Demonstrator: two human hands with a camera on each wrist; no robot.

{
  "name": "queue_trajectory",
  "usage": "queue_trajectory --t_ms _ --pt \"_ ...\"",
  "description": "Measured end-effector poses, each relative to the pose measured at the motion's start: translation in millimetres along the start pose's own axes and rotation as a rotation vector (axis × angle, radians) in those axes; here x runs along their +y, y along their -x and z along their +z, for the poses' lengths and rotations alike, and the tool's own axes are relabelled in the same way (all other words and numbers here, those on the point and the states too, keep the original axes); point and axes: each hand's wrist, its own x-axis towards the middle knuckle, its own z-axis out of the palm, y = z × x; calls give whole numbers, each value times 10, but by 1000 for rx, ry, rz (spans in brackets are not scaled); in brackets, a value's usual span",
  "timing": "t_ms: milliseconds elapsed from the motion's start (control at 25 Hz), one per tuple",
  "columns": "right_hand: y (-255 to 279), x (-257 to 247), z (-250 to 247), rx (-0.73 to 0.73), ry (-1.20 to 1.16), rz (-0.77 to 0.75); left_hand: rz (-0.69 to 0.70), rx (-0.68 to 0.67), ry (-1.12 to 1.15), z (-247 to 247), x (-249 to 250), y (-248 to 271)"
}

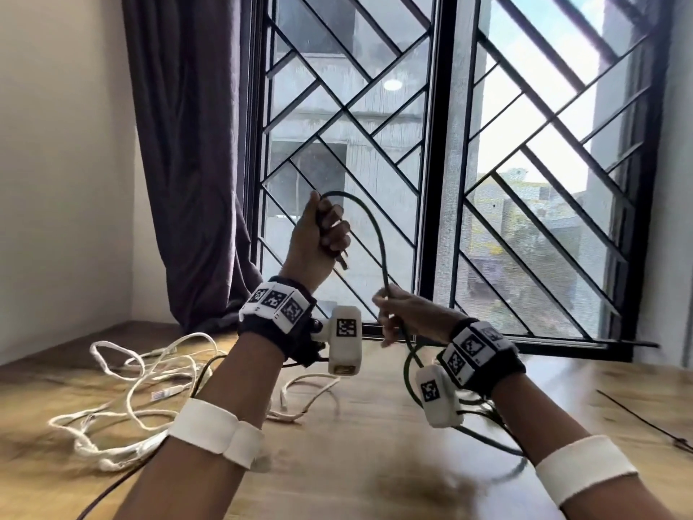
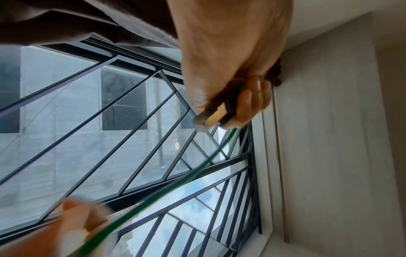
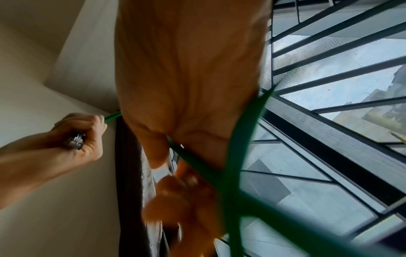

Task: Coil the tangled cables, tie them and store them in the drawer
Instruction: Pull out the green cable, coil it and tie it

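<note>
A dark green cable (image 1: pixel 376 227) arcs in the air between my two hands in front of the window. My left hand (image 1: pixel 325 234) is raised and grips the cable's plug end (image 2: pixel 216 116) in a fist; the connector sticks out below the fingers. Lower and to the right, my right hand (image 1: pixel 397 317) pinches the same green cable (image 3: pixel 239 156), whose slack loops down onto the wooden table (image 1: pixel 356 444). A tangled white cable (image 1: pixel 142 384) lies on the table at the left, mixed with a thin dark cable (image 1: pixel 108 493).
A barred window (image 1: pixel 450 144) stands right behind the hands, with a dark curtain (image 1: pixel 191 163) at its left. A thin black zip tie (image 1: pixel 648 425) lies on the table at the right edge. No drawer is in view.
</note>
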Motion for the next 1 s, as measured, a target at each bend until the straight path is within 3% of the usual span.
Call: queue_trajectory --t_ms 120,280,360,440,600,720,880,1000 --pt "65 25 32 -101 193 199 114 101 -53 -13 79 -18" --pt "195 -323 125 -225 475 234 101 117 -247 34 -41 -29" --pt "289 -516 134 -261 565 192 58 138 -442 49 -116 -44" --pt "379 -670 94 -238 647 76 22 119 -794 49 -188 -55" --pt "486 -854 -114 -121 763 -129 -76 -125 -1295 56 -345 -24" --pt "495 -846 -327 -32 824 -218 -130 -165 -1281 47 -399 -2" --pt "530 -696 -668 -7 715 -178 -122 -125 -1345 -11 -315 -25" --pt "617 -621 -912 161 806 -255 -236 29 -1189 -135 -168 -5"
